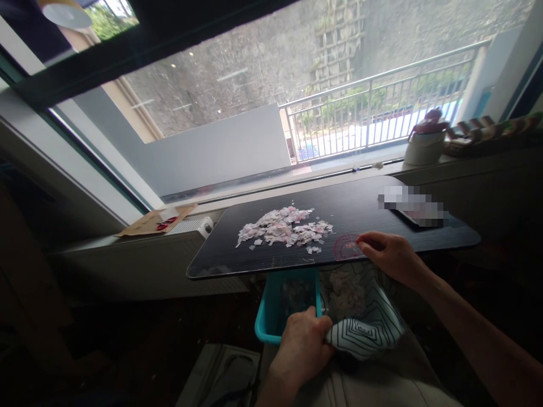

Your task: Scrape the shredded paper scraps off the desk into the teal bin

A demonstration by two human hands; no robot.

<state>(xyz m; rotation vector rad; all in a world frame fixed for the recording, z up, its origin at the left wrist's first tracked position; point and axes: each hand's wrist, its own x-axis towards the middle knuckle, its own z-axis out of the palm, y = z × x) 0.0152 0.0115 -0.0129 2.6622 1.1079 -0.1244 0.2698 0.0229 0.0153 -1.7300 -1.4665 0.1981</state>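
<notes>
My left hand (303, 342) is closed round the edge of a white cloth bag (365, 333) with black angular lines, and it touches the near rim of a teal plastic bin (263, 322). Dim scraps lie inside the bin. Pale shreds (345, 294) sit in the bag. Above the near edge of a black tabletop (224, 254), my right hand (388, 254) has its fingertips pinched together; what they hold, if anything, is too small to tell. Beside those fingertips a red circular print (345, 247) marks the surface. A heap of small paper scraps (280, 226) covers the tabletop's middle.
A blurred-out flat object (413, 206) lies at the tabletop's right end. On the windowsill stand a pale jug (425, 144) and a row of small items (479, 130). Brown paper (148, 222) and a white radiator (190, 227) are at the left.
</notes>
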